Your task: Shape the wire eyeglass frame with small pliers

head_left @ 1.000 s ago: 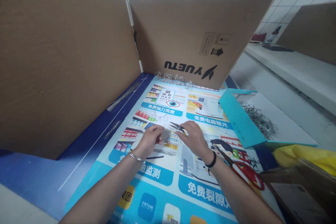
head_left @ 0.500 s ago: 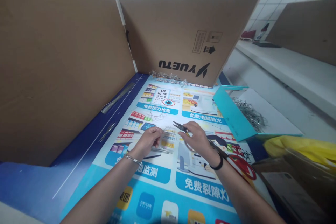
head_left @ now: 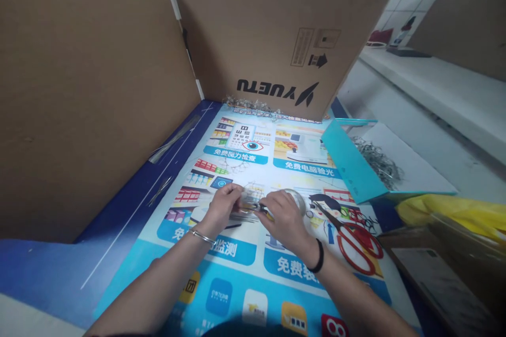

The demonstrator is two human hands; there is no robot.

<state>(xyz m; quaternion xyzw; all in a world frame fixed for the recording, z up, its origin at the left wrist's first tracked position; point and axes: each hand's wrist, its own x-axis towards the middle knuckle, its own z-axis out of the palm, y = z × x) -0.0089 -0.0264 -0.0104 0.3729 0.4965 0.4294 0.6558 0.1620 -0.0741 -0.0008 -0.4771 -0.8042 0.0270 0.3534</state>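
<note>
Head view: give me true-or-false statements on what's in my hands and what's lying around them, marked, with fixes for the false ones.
1. The right hand holds yellow-handled metal pliers. True.
2. The open turquoise box contains tangled silver-grey wire. True.
3. The red-handled metal scissors lie inside that box. False: they lie on the printed blue-and-white sheet, to the right of the right hand.
4. The thin black band and the silver metal bracelet are on the same wrist. False: the band is on the right, the bracelet on the left.
</note>
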